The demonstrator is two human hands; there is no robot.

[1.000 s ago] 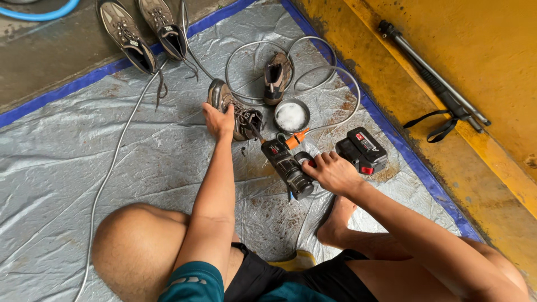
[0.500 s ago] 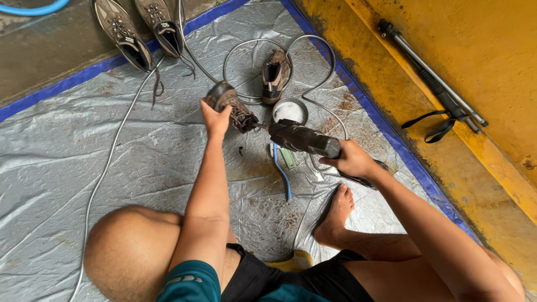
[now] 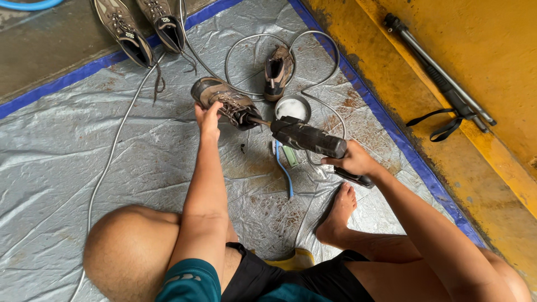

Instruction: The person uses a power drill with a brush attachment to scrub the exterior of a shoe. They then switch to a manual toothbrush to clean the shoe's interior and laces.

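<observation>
1. A muddy shoe (image 3: 224, 103) is being gripped at its side by the left hand (image 3: 210, 117), tilted just above the grey tarp (image 3: 72, 162).
2. A black spray gun (image 3: 307, 137) is being clasped in the right hand (image 3: 352, 162), nozzle touching the shoe's opening.
3. Step judged: the shoe's interior is being cleaned; next, steady aim is being called for.
4. The trigger finger is being hidden; any spray is not being made out.
</observation>
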